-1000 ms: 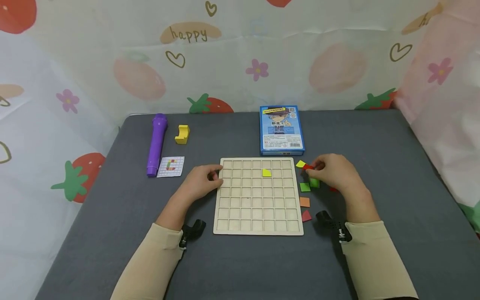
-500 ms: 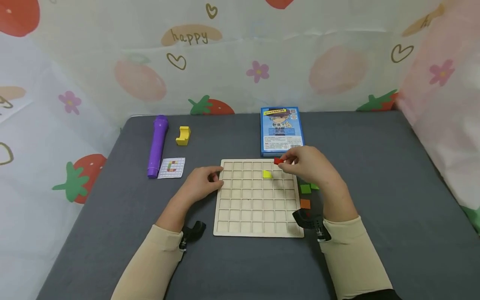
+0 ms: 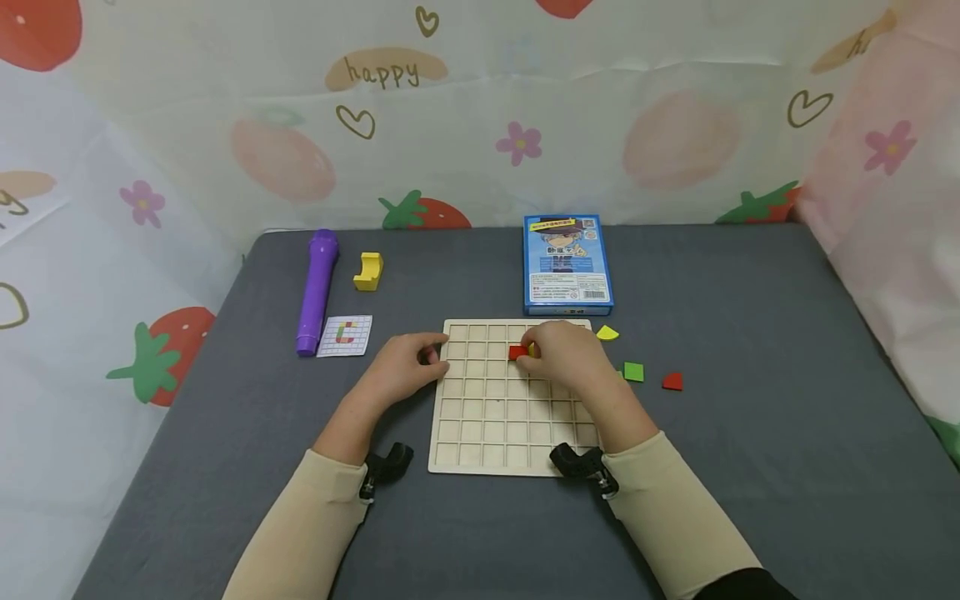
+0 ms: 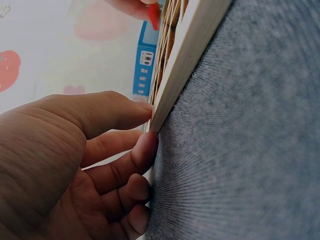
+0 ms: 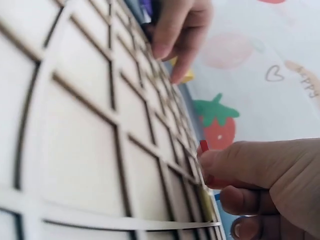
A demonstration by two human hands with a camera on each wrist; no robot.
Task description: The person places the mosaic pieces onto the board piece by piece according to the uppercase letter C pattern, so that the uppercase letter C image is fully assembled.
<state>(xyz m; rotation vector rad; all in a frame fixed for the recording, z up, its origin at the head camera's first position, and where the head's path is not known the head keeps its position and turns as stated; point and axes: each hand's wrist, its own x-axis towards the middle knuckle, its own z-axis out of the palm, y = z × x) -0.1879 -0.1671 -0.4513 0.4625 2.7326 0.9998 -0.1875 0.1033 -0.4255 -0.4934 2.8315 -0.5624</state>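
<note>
Right hand (image 3: 564, 357) is pinching a red tile (image 3: 517, 352) with curled fingers, right over the wooden grid board (image 3: 487, 433), in the 2nd row from the far edge next to a yellow tile. Left hand (image 3: 401, 367) grips the board's left edge, thumb on top, fingers curled under

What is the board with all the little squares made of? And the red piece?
The grid board looks like pale, unpainted wood: light tan, matte, with thin dark lines edging each cell, perhaps laser-cut. The red piece, pinched by the right hand, is flat with a solid even colour; it could be painted wood or plastic, hard to tell.
</note>
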